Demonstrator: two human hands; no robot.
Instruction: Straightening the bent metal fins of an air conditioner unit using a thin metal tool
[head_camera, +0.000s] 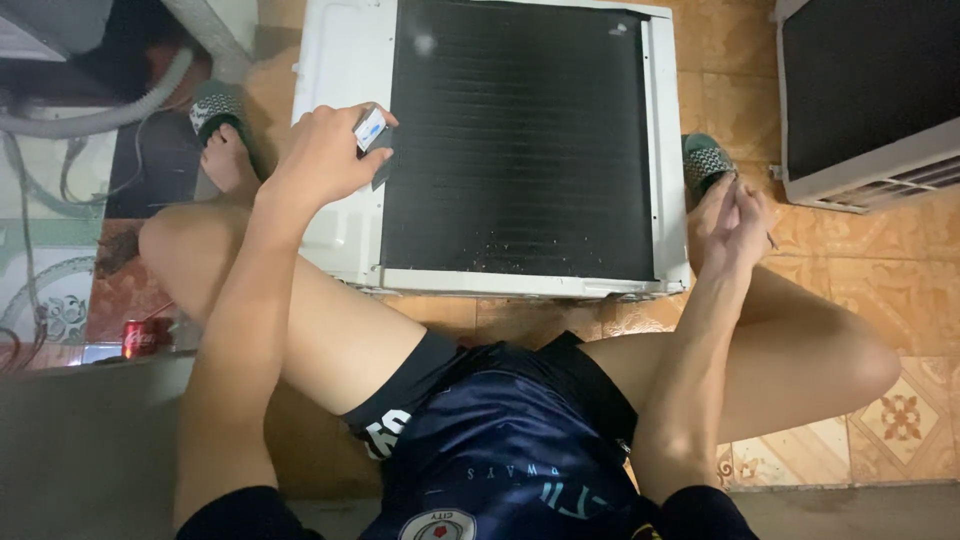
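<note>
Orange patterned tile floor (840, 290) | white air-conditioner unit (345, 60) lies between the seated person's legs, dark fin coil (520, 140) facing up | left hand (320, 155) fingers clamped on small fin comb (372, 130) at coil's left edge | right hand (735, 215) fingers together near sandal (705, 160) | specks on lower fins; combing looks barely begun.

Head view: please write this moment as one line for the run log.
left hand: holds small tool at black coil fins | right hand: beside unit, near slipper | air conditioner unit: on tiled floor
</note>
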